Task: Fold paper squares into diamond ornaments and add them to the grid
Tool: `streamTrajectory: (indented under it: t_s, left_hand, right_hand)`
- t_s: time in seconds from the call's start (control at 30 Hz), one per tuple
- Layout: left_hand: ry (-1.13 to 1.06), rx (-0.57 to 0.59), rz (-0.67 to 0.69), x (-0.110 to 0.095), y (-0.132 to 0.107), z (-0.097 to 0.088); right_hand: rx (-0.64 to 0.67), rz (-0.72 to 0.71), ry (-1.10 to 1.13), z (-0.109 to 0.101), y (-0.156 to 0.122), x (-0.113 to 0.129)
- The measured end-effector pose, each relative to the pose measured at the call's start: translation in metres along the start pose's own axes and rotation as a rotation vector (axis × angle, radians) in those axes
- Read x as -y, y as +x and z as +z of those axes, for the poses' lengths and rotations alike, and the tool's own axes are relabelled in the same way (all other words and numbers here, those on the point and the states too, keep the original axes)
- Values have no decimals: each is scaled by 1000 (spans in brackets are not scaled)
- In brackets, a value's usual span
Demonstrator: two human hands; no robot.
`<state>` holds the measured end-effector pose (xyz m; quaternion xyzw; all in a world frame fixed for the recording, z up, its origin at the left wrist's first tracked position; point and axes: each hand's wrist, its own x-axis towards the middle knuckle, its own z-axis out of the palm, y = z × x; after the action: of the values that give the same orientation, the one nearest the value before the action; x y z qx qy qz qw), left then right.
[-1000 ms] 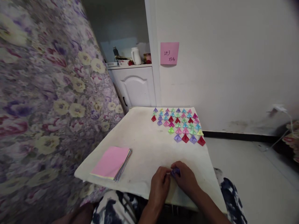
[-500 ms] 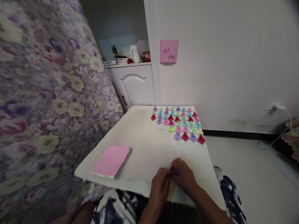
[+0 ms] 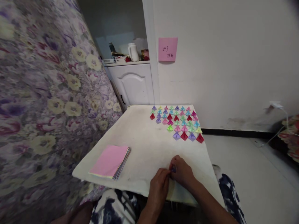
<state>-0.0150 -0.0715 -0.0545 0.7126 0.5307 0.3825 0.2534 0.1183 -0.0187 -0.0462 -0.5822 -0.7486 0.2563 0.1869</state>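
Note:
Near the front edge of the cream-covered table [image 3: 142, 140], my two hands meet over a small piece of folded purple paper [image 3: 173, 169]. My right hand [image 3: 181, 171] is closed around it, and the fingers hide most of its shape. From the left, my left hand [image 3: 160, 180] pinches at the same paper, its fingertips touching those of the right. Several folded paper pieces [image 3: 184, 135] in red, purple, green, pink and blue stand in rows at the table's far right. A stack of square paper [image 3: 109, 161], pink on top, lies at the left.
A floral curtain [image 3: 53, 93] hangs along the table's left side. Behind the table are a white cabinet [image 3: 133, 85] and a wall bearing a pink note [image 3: 168, 49]. On the right, a plug with a white cable [image 3: 277, 105] sits in the wall.
My right hand's fingers have curled further over the purple paper, so less of it shows. The view has shifted slightly; the paper rows and stack stay in place on the table.

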Motion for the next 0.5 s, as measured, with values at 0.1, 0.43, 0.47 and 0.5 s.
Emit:
streamTrajectory:
  t_s: [0.1, 0.43, 0.47, 0.5]
  left_hand:
    - [-19, -44, -92, -6, 2, -1]
    - [117, -77, -273, -5, 12, 3]
    - [116, -77, -275, -4, 11, 2]
    - [113, -77, -277, -4, 11, 2]
  right_hand:
    - [-8, 1, -16, 1, -1, 2]
    - [8, -7, 6, -3, -4, 0]
    - [17, -8, 11, -3, -3, -1]
    - [24, -6, 14, -3, -2, -1]
